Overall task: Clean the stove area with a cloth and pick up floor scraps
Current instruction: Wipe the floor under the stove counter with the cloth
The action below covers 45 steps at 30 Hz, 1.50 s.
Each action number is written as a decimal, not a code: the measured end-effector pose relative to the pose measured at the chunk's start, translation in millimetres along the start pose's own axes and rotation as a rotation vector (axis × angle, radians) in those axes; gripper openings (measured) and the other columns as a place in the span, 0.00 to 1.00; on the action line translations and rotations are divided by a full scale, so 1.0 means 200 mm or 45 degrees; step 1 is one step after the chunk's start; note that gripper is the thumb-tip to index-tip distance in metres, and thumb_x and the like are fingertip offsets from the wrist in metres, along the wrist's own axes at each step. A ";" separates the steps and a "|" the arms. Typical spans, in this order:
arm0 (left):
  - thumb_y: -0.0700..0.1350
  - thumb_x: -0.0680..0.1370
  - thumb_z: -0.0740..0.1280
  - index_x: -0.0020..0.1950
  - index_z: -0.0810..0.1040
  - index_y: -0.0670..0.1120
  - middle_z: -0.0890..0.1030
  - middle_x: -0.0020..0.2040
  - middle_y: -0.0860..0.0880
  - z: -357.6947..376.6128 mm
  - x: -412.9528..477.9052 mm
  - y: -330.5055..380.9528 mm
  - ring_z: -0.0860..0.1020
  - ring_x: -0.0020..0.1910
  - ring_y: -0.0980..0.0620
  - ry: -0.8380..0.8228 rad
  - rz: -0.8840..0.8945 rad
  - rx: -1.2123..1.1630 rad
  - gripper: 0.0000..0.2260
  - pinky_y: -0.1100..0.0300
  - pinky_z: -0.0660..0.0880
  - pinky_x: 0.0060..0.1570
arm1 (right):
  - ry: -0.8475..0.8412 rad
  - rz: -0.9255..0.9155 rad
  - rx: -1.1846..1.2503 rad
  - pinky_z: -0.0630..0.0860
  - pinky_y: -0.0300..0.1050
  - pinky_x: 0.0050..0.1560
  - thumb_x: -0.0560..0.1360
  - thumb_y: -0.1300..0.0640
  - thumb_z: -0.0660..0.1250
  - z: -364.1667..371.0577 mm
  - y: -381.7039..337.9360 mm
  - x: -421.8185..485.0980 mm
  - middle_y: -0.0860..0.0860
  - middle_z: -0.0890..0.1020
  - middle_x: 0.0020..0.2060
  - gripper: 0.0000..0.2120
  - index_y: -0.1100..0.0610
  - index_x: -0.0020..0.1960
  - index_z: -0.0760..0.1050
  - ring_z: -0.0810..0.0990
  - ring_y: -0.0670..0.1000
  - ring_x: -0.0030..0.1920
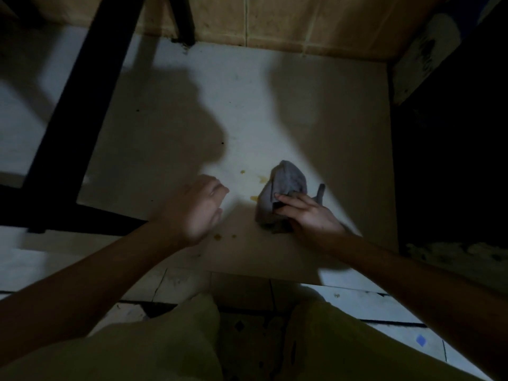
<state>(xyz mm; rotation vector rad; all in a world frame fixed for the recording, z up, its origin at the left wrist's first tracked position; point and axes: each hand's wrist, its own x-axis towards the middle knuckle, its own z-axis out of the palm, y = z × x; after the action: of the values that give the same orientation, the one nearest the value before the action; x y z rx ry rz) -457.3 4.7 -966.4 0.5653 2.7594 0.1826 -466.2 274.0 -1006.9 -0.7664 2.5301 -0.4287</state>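
Stove-side white flat counter (247, 105) is filling most of the view, running back to a tan tiled wall (275, 20), with a black metal frame (68, 119) crossing its left side. Lying on the counter near its front edge is a crumpled grey cloth (283, 188), and the right hand (308, 213) is pressing on it, fingers (288, 200) curled closed around a fold. The left hand (192, 210) is hovering just left of the cloth, blurred, fingers loosely bent and holding nothing that I can make out. Small yellowish droplets (242, 172) are sitting between the hands, with more (217, 237) by the left wrist. The likely risk: the bunched cloth is smearing the spots rather than lifting them, or the left forearm is dragging through the near droplets, since dim light is hiding them.
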 end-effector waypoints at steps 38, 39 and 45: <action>0.38 0.79 0.58 0.75 0.57 0.44 0.59 0.75 0.44 0.03 -0.03 0.05 0.58 0.74 0.45 -0.126 0.016 -0.117 0.25 0.51 0.61 0.71 | -0.050 -0.232 -0.082 0.61 0.58 0.71 0.76 0.62 0.63 0.12 -0.21 -0.10 0.53 0.69 0.71 0.16 0.54 0.63 0.75 0.62 0.57 0.73; 0.38 0.78 0.59 0.75 0.57 0.44 0.60 0.75 0.44 0.04 -0.01 0.07 0.59 0.73 0.45 -0.132 0.044 -0.085 0.25 0.50 0.62 0.70 | -0.020 -0.196 -0.118 0.65 0.55 0.69 0.76 0.62 0.63 0.12 -0.19 -0.15 0.51 0.69 0.71 0.17 0.53 0.63 0.75 0.62 0.55 0.73; 0.37 0.78 0.56 0.74 0.58 0.44 0.60 0.74 0.43 0.09 0.13 0.18 0.60 0.73 0.44 -0.248 0.121 0.036 0.24 0.50 0.60 0.71 | -0.012 0.044 -0.109 0.70 0.54 0.64 0.77 0.62 0.62 0.11 -0.03 -0.40 0.48 0.65 0.73 0.20 0.51 0.67 0.70 0.60 0.55 0.74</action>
<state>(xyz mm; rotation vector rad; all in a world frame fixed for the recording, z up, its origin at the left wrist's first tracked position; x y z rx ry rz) -460.4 47.9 -984.0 0.6838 2.5529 0.1041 -392.9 312.9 -996.6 -0.7534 2.5628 -0.3064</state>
